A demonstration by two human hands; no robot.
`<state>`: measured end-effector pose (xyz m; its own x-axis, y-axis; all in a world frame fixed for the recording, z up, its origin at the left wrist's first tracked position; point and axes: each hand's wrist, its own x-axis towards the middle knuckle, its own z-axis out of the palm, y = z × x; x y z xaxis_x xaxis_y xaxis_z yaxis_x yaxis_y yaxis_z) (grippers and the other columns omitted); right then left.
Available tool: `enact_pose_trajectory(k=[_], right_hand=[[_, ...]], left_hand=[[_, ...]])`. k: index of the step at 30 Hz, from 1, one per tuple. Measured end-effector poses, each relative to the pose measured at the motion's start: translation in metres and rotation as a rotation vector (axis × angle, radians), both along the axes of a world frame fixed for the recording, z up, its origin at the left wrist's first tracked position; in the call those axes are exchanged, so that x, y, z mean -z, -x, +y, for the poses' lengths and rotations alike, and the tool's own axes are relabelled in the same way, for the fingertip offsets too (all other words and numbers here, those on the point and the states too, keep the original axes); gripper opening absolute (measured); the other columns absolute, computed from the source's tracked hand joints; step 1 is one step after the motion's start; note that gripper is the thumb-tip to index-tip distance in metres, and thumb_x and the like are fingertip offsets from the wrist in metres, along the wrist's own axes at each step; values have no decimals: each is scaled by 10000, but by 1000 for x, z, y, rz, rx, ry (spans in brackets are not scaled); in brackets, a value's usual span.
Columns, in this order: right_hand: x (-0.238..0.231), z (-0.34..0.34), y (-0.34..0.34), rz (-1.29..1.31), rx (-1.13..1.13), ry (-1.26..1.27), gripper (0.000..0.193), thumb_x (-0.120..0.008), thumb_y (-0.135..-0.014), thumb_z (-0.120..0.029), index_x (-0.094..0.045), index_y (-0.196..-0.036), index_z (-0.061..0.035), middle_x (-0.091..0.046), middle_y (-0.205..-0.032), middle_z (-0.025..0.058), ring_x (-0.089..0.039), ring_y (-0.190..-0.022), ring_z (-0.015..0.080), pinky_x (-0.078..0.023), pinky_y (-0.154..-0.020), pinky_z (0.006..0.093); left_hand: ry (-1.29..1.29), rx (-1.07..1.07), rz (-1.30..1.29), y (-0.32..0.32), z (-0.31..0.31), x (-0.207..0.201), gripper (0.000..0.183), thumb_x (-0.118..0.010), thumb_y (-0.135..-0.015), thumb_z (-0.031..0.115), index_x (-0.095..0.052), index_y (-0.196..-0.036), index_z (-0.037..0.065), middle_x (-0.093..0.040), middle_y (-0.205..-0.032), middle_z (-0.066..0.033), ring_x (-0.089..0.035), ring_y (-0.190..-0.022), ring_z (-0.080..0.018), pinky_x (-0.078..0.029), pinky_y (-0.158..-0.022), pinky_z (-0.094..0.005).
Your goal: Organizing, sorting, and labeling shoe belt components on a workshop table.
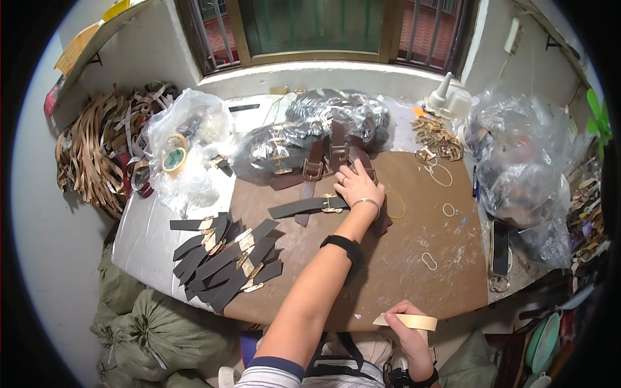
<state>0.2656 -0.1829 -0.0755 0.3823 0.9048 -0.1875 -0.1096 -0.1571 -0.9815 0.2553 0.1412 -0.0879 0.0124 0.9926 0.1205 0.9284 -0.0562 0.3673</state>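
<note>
My left hand reaches across the table, its fingers apart and lying on dark brown leather straps with buckles. Just beside it, a dark strap with a gold-coloured buckle lies across the brown mat. Close to the front edge, my right hand is closed round a roll of cream masking tape, with a tape end sticking out to the left. A pile of dark straps with gold-coloured buckles spreads over the table's left part.
Clear plastic bags stand at the right and another plastic bag at the left. Behind the straps lie plastic-wrapped bundles. Loose buckles, a white glue bottle, rubber bands and a phone lie around the mat.
</note>
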Motion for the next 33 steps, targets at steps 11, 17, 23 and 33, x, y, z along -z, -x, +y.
enact_pose_trajectory(k=[11, 17, 23, 33], right_hand=[[1, -4, -8, -62, -138, -78, 74, -712, -878, -92, -677, -859, -30, -615, -863, 32, -585, -819, 126, -453, -740, 268], [1, -14, -17, -140, -194, -187, 59, -716, -858, -51, -670, -852, -16, -622, -855, 41, -580, -797, 126, -448, -720, 257], [-4, -15, -21, 47, -151, -77, 41, -707, -852, -30, -668, -852, -14, -617, -854, 34, -553, -775, 110, -430, -700, 260], [-12, -29, -30, 100, -70, -191, 69, -663, -827, -35, -692, -884, -8, -595, -929, 54, -566, -848, 147, -444, -780, 280]], left_hand=[[-234, -23, -452, 24, 26, 6, 700, -761, -658, 53, -383, -1246, 96, -365, -1292, -197, -471, -1170, -442, -459, -965, -490], [-558, 685, -139, 39, -13, -58, 430, -573, -736, -93, -550, -1126, 86, -506, -1353, -134, -511, -1166, -354, -439, -958, -429], [-69, 1401, 115, 95, -110, -61, 549, -795, -699, 183, -625, -1218, 133, -360, -1519, -196, -348, -1399, -393, -362, -1093, -487], [-153, 685, -208, 96, -111, -35, 167, -720, -851, 120, -687, -998, 47, -639, -976, -124, -638, -938, -322, -514, -849, -409]])
